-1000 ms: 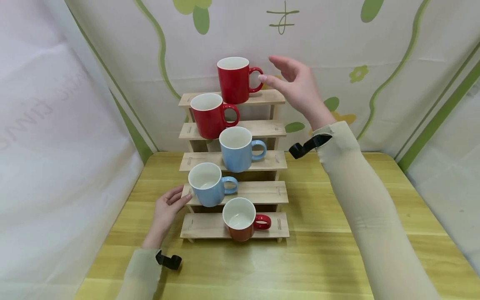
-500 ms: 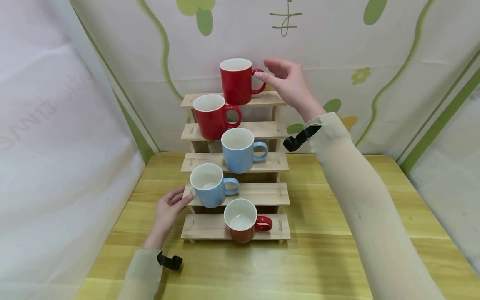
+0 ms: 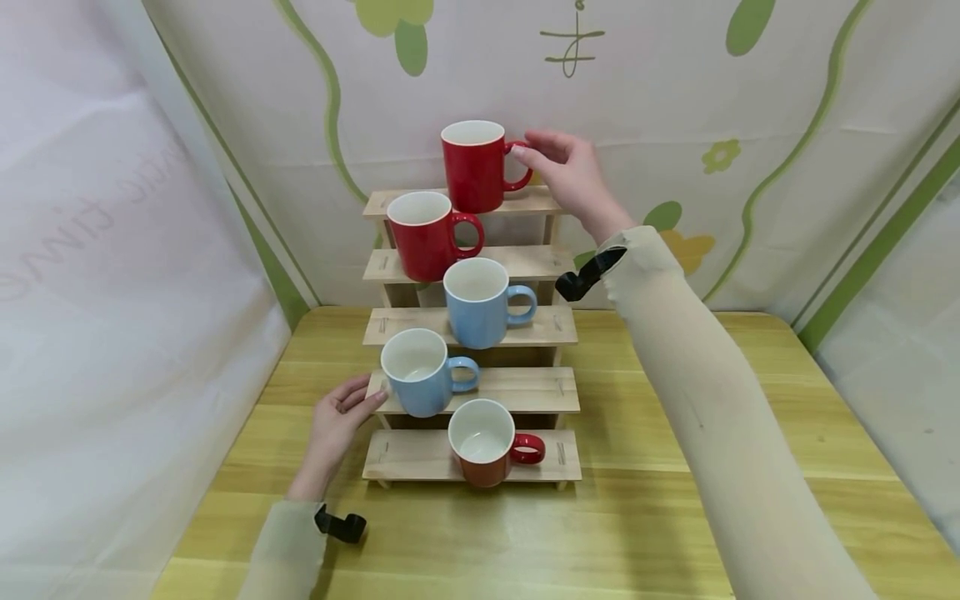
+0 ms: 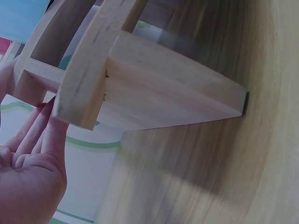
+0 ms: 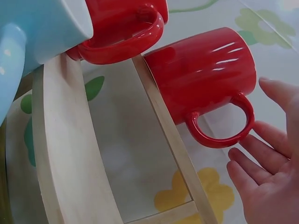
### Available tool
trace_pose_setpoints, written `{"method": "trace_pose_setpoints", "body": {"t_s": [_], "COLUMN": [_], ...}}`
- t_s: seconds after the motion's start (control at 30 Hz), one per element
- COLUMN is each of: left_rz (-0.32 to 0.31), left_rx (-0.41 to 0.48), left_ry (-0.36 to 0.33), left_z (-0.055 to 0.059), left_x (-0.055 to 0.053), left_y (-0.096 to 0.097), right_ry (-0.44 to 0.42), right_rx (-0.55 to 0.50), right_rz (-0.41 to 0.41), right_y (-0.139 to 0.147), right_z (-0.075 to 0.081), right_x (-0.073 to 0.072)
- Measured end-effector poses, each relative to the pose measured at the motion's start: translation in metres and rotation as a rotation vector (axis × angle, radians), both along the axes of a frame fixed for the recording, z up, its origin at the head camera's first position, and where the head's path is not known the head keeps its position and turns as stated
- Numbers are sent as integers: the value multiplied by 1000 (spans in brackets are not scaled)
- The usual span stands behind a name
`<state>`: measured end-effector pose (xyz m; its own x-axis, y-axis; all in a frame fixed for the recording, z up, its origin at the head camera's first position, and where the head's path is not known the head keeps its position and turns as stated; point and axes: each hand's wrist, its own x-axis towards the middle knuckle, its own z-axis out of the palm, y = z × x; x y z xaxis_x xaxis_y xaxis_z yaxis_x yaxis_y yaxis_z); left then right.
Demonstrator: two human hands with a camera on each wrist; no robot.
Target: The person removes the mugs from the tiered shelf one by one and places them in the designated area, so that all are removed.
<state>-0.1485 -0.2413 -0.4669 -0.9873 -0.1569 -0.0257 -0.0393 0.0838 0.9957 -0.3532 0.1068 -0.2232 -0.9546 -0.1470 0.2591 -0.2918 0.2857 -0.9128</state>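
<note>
A tiered wooden rack (image 3: 525, 389) bears a mug on each step. My left hand (image 3: 335, 425) pinches the left end of a lower step, beside a light blue mug (image 3: 420, 392); in the left wrist view its fingers (image 4: 35, 130) touch the board's edge. Up at the top step, my right hand (image 3: 573, 175) is at the handle of an upright red mug (image 3: 474, 173). The right wrist view shows its fingers (image 5: 261, 154) extended at that handle (image 5: 219, 141), not curled round it, with the thumb apart near the rim.
Below the top mug stand a second red mug (image 3: 423, 246), another blue mug (image 3: 478, 312) and, on the lowest step, a red mug with white inside (image 3: 483, 450). The rack stands on a wood-grain table (image 3: 675, 500), with patterned cloth (image 3: 637, 75) behind.
My right hand has moved left and slightly down, from beside the top red mug to its handle. My left hand stays at the rack, and the mugs keep their places.
</note>
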Motion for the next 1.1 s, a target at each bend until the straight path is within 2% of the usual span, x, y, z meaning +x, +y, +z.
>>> {"method": "trace_pose_setpoints", "body": {"t_s": [0.23, 0.43, 0.67, 0.9, 1.1], "left_rz": [-4, -14, -13, -9, -7], "left_rx": [-8, -17, -2, 7, -2], "left_ry": [3, 9, 10, 5, -5], "left_z": [-2, -4, -1, 0, 0], "left_x": [-2, -4, -4, -3, -2], "left_y": [1, 1, 0, 0, 1], "right_ry": [-21, -59, -125, -190, -213], "right_rx": [-15, -35, -78, -57, -80], "right_rz": [7, 12, 24, 49, 52], "right_y": [-2, -1, -4, -7, -7], "right_z": [1, 7, 13, 14, 13], "right_x": [-6, -6, -6, -8, -10]}}
